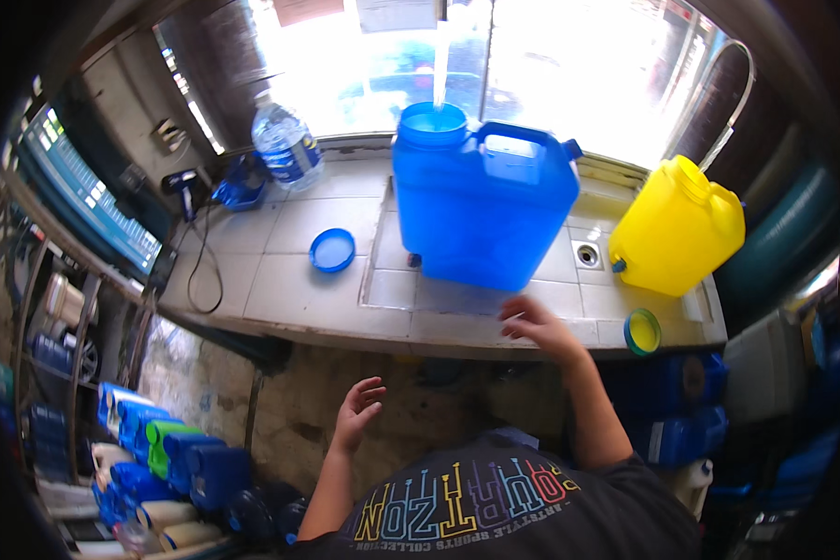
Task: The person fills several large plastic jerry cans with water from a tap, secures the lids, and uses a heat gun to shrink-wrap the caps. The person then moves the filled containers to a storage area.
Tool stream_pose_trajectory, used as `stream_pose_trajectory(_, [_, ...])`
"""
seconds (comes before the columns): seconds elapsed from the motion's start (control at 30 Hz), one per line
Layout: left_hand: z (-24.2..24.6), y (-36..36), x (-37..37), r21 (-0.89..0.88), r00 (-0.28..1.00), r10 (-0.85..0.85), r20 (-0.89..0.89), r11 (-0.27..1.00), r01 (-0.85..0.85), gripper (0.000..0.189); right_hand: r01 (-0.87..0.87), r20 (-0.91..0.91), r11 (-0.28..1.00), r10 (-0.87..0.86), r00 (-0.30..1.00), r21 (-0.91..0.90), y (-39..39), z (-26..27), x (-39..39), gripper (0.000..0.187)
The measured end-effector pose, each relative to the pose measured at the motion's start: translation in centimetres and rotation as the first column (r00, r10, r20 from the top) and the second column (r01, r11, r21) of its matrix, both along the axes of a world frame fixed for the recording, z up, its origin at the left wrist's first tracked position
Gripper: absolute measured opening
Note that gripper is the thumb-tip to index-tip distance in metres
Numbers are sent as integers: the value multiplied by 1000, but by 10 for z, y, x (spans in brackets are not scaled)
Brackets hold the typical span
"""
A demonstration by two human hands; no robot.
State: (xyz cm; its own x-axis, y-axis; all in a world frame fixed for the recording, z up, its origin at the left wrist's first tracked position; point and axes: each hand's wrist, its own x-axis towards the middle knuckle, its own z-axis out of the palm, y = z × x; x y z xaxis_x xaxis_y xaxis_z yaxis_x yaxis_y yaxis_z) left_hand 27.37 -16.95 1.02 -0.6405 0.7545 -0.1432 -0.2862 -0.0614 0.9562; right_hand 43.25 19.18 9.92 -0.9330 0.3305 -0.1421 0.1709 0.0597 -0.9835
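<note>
A large blue plastic water jug (476, 217) stands upright on the white tiled counter (308, 301), its wide mouth uncovered. From above, a stream of water (439, 70) falls into that mouth. My right hand (532, 322) is in the air near the jug's lower front corner, fingers partly curled around nothing and apart from the jug. Lower and to the left, my left hand (358, 411) hangs before the counter, its fingers loosely spread and holding nothing. A round blue screw cap (332, 250) lies on the tiles left of the jug.
At right stand a yellow jug (675, 231) with an open mouth and a green-rimmed cap (642, 332), near a drain (588, 255). A clear water bottle (285, 147) and a corded heat gun or dryer (185, 189) sit at left. Several containers (175, 448) crowd the floor at lower left.
</note>
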Motion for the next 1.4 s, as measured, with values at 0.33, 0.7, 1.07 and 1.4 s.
stream_pose_trajectory(0.33, [-7, 28, -52, -27, 981, -186, 58, 982, 188, 48, -608, 514, 768, 445, 733, 202, -63, -95, -36, 45])
stream_pose_trajectory(0.7, [-15, 17, -138, 25, 981, -163, 108, 987, 162, 48, -590, 440, 778, 462, 770, 216, -32, -93, -123, 39])
stream_pose_trajectory(1.07, [-11, 73, -235, 30, 603, -787, 129, 611, 791, 49, -40, 648, 930, -223, 728, 365, -124, -217, -79, 46])
stream_pose_trajectory(1.4, [10, 88, -304, -15, 569, -822, -4, 569, 822, 46, 871, 892, 481, -433, 131, 105, -295, -328, 45, 43])
